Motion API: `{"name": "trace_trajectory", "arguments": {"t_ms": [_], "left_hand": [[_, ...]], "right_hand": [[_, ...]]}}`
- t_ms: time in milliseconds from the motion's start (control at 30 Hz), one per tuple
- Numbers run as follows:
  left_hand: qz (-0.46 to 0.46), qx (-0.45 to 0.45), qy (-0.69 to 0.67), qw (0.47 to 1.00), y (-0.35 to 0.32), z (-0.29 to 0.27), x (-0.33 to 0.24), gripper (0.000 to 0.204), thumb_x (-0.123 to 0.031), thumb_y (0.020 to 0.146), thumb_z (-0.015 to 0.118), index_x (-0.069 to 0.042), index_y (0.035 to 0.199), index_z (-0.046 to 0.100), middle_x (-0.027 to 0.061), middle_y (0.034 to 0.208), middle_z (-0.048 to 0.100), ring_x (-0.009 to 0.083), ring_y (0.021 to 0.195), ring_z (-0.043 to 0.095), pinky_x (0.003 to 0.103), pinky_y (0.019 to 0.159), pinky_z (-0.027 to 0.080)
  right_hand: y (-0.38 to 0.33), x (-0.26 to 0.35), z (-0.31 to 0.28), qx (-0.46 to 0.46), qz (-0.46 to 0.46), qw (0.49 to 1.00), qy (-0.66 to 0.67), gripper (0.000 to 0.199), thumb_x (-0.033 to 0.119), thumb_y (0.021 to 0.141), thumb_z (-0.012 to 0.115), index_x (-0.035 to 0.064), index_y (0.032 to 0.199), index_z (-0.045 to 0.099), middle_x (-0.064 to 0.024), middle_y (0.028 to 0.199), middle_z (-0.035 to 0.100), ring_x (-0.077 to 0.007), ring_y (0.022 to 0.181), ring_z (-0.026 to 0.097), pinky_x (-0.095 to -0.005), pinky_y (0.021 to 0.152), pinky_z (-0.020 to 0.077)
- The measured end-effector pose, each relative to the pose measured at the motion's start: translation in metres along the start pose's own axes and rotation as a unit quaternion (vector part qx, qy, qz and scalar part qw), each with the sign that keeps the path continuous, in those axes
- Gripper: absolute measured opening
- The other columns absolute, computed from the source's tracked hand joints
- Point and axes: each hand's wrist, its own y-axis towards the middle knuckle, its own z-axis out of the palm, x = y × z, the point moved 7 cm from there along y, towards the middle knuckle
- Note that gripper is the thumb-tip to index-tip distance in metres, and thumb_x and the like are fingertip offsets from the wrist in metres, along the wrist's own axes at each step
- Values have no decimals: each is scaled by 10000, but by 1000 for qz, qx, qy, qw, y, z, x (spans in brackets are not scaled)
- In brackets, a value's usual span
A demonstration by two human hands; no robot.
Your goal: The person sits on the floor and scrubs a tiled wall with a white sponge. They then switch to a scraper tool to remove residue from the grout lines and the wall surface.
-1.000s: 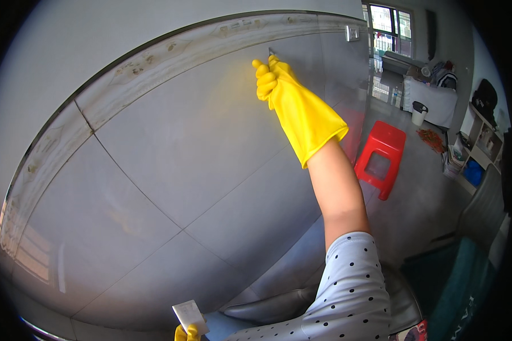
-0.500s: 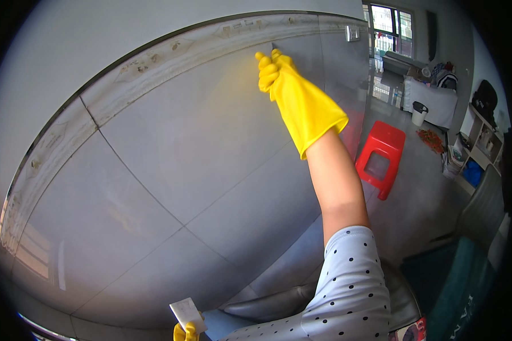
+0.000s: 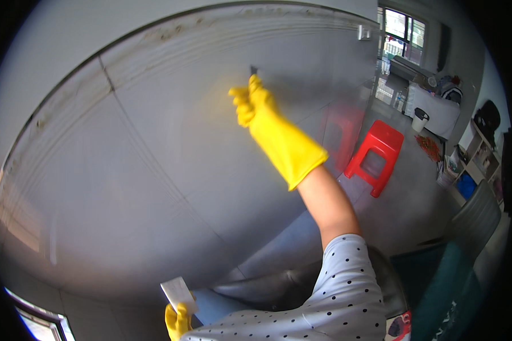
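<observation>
My right hand (image 3: 255, 104), in a yellow rubber glove, is raised against a glossy grey tiled wall (image 3: 153, 170). Its fingers are closed on a small dark scraper (image 3: 254, 70) whose tip pokes out above the glove and touches the tile. My left hand (image 3: 177, 321), also in a yellow glove, sits low at the bottom edge and holds a small white flat card-like piece (image 3: 178, 294). A dirty, stained strip (image 3: 170, 34) runs along the top of the tiles.
A red plastic stool (image 3: 377, 155) stands on the grey floor to the right. Beyond it are a white bucket (image 3: 420, 120), a white cabinet, shelves with clutter and a window. A dark teal object (image 3: 449, 284) lies at lower right.
My right hand has slid down and a little to the left along the wall with the scraper. The left hand has stayed low with the white piece.
</observation>
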Motion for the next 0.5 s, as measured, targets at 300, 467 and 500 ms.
{"name": "trace_trajectory", "arguments": {"t_ms": [300, 467, 500], "left_hand": [[-20, -99, 57, 993, -32, 6, -27, 658, -543, 928, 723, 22, 1236, 590, 162, 1215, 682, 231, 1111, 639, 394, 1006, 466], [-35, -166, 56, 984, -52, -21, -30, 564, -488, 975, 686, -23, 1277, 577, 162, 1267, 673, 233, 1193, 620, 376, 1070, 423], [-42, -183, 58, 981, -55, -28, -27, 547, -476, 984, 679, -29, 1281, 577, 163, 1275, 671, 234, 1202, 618, 374, 1077, 417]], "right_hand": [[-107, -247, 26, 208, 72, 955, -198, 611, 595, 1063, 410, 69, 934, 694, -75, 735, 713, -129, 545, 598, -264, 507, 431], [-124, -224, 30, 171, -19, 964, -201, 595, 604, 1043, 462, 67, 1006, 715, -51, 755, 714, -112, 572, 602, -247, 542, 441], [-126, -219, 31, 164, -23, 965, -205, 589, 595, 1047, 458, 66, 1004, 714, -53, 758, 713, -112, 576, 604, -247, 543, 442]]}}
